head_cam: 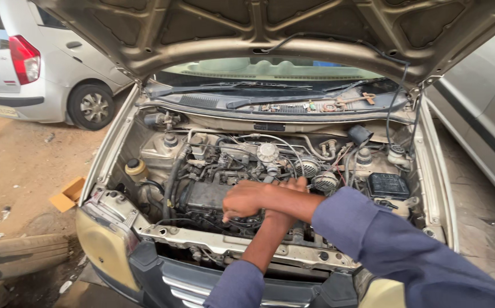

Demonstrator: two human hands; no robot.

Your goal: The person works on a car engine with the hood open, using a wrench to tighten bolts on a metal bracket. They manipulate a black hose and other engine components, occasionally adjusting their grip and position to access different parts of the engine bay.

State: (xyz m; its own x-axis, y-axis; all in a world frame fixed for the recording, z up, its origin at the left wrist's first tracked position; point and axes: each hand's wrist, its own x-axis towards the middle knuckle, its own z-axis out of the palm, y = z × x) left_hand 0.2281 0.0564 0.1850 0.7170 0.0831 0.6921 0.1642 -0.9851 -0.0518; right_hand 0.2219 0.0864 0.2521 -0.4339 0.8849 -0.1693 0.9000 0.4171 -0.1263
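An open engine bay (201,197) of a beige car lies below me under the raised hood (270,28). My arms in blue sleeves cross over its front. My right hand (244,199) is clenched in a fist over the dark engine block, just above the front crossmember (201,236). What it grips is hidden by the fingers. My left forearm comes up from below and passes under the right forearm. Only the fingers of my left hand (293,183) show, resting near the round ribbed parts (324,181) at the engine's middle.
A black battery (388,185) sits at the bay's right, a yellowish fluid reservoir (136,168) at its left. Small tools and parts lie on the cowl (316,106). A white car (36,63) stands far left, a grey car (487,108) close on the right. A cardboard piece (67,195) lies on the dirt.
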